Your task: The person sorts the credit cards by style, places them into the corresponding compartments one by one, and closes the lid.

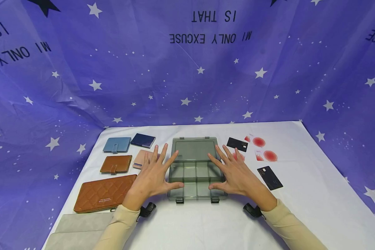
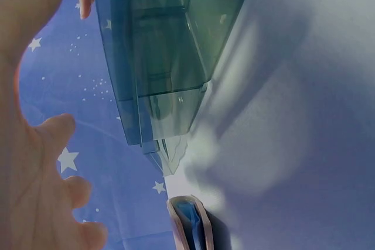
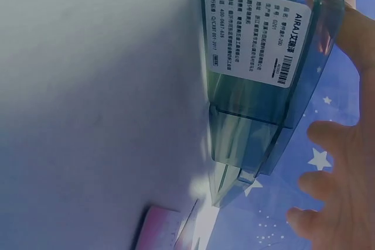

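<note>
A see-through grey-green compartment box (image 1: 194, 148) stands at the middle of the white table, with two dark latches along its near side. My left hand (image 1: 150, 176) is spread out at the box's left, thumb stretched over its front left part. On the other side, my right hand (image 1: 238, 176) mirrors it, fingers spread and thumb over the front right part. Neither hand holds anything; whether they touch the box is unclear. A white printed label (image 3: 255, 36) shows on the box's side in the right wrist view. Beside the left fingers lies a pink card holder (image 1: 139, 158), partly covered.
At left lie a light-blue wallet (image 1: 117, 144), a navy one (image 1: 143, 140), a small brown wallet (image 1: 115, 163), a large brown quilted purse (image 1: 103, 192) and grey pouches (image 1: 81, 223). At right are black cards (image 1: 269, 177) and red-and-white cards (image 1: 266, 156). A purple starred curtain (image 1: 162, 83) encloses the table.
</note>
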Action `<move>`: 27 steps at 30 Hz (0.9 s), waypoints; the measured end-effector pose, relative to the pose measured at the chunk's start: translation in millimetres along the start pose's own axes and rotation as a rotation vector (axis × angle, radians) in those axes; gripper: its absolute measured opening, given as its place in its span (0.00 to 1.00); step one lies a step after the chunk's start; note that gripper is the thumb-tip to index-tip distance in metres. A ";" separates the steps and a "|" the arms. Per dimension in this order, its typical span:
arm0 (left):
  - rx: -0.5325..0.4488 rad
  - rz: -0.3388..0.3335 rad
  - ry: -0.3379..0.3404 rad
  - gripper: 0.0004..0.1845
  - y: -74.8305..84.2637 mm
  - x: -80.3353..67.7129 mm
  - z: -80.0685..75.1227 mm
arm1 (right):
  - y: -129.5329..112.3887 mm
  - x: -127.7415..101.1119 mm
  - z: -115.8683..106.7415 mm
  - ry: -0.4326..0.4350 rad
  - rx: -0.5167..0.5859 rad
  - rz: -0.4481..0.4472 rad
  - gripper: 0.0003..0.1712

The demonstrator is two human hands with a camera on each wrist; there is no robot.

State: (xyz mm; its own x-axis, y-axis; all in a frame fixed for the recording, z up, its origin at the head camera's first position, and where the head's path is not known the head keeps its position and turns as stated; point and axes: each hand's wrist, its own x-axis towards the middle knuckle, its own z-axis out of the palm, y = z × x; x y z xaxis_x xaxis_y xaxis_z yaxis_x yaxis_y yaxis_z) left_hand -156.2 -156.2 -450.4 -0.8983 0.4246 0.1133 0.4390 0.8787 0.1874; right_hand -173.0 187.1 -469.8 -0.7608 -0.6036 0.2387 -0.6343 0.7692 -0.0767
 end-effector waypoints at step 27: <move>-0.016 0.186 0.045 0.58 -16.9 -9.5 -13.0 | 65.8 -5.9 -25.6 0.067 0.086 0.096 0.47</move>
State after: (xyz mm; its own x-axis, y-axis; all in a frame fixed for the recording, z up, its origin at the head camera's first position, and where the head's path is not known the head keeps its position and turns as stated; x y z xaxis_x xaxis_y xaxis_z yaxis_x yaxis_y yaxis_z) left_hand -154.8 -177.8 -441.9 -0.7998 0.5693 0.1905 0.5983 0.7820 0.1749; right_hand -206.7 246.7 -451.5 -0.8094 -0.5107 0.2901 -0.5709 0.8000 -0.1845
